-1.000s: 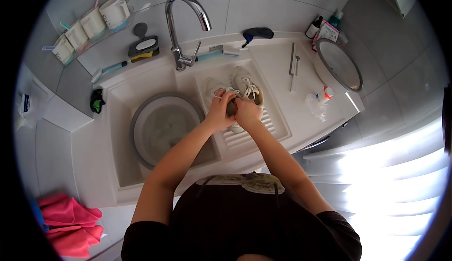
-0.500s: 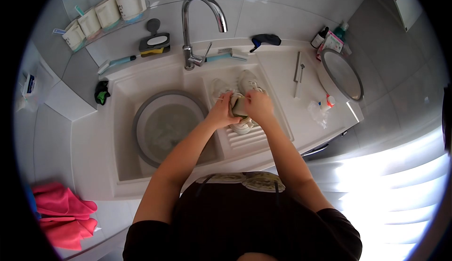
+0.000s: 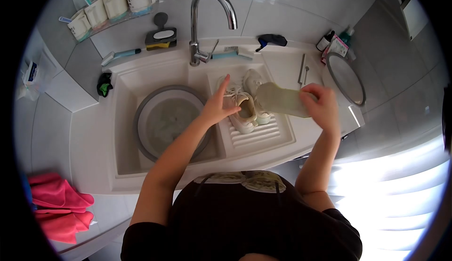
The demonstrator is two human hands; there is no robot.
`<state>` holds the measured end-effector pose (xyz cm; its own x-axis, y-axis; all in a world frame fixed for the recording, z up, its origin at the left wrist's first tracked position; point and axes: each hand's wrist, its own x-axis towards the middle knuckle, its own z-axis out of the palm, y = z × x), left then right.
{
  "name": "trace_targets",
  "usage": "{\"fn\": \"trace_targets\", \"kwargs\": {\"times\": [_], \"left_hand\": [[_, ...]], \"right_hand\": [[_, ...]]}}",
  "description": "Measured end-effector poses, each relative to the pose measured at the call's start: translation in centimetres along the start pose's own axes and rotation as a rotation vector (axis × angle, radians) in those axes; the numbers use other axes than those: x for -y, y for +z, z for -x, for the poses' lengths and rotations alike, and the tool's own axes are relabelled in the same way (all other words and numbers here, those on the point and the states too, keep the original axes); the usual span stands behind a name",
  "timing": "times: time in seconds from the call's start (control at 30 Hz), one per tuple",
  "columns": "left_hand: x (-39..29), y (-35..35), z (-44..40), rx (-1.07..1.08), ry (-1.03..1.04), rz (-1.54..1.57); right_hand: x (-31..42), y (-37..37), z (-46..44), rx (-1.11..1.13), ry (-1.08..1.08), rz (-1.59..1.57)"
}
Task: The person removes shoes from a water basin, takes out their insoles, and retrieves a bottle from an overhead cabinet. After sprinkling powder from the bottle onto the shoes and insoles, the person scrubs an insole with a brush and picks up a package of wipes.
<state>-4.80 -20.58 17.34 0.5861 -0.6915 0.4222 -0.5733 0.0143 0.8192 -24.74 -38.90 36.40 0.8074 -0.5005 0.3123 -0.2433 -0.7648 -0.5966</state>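
Observation:
Two pale shoes stand side by side on the ribbed washboard (image 3: 256, 139) of the sink. My left hand (image 3: 220, 104) is beside the left shoe (image 3: 246, 120), fingers spread and thumb near its opening. In my right hand (image 3: 322, 105) is a pale greenish insole (image 3: 281, 99), gripped by one end and held flat above the right shoe (image 3: 253, 79). The insole hides part of that right shoe.
A round basin (image 3: 141, 115) with cloudy water sits in the left sink bowl. Behind it rises the faucet (image 3: 194, 35). Brushes (image 3: 121, 55) lie along the back ledge. A grey-rimmed basin (image 3: 346, 80) leans at the right, and pink cloths (image 3: 61, 204) hang at the lower left.
My right hand has pulled the insole out of the left shoe and moved right with it. My left hand has let go of the shoe and opened.

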Motion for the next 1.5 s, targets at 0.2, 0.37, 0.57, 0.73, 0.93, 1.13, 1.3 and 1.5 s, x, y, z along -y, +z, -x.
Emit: {"fn": "trace_targets", "kwargs": {"times": [0.2, 0.37, 0.57, 0.73, 0.93, 1.13, 1.3, 1.5], "left_hand": [[2.4, -3.6, 1.7, 0.001, -0.405, 0.061], [-1.7, -4.7, 3.2, -0.293, -0.835, 0.432], [8.8, -5.5, 7.4, -0.486, -0.881, 0.613], [15.6, -6.7, 9.6, -0.676, -0.909, 0.051], [18.2, -7.4, 9.0, -0.525, -0.608, -0.494], [5.4, -1.7, 1.0, -0.366, -0.093, -0.504], [-4.1, 1.8, -2.1, 0.185, 0.193, -0.105], [-6.4, 3.7, -2.1, 0.176, 0.408, -0.305]], "right_hand": [[1.9, 3.2, -1.8, 0.062, -0.139, -0.179], [1.2, 16.3, -2.2, 0.174, -0.139, -0.232], [-0.5, 22.9, 2.4, 0.493, -0.277, -0.267], [-3.2, 17.4, 2.1, 0.325, -0.1, -0.342], [-12.7, 14.8, 1.0, -0.187, 0.088, 0.042], [-18.3, 17.4, -3.2, 0.243, 0.595, -0.179], [-16.9, 17.7, -3.0, 0.058, 0.243, 0.12], [-9.6, 13.7, -2.8, -0.234, 0.023, 0.244]]}}
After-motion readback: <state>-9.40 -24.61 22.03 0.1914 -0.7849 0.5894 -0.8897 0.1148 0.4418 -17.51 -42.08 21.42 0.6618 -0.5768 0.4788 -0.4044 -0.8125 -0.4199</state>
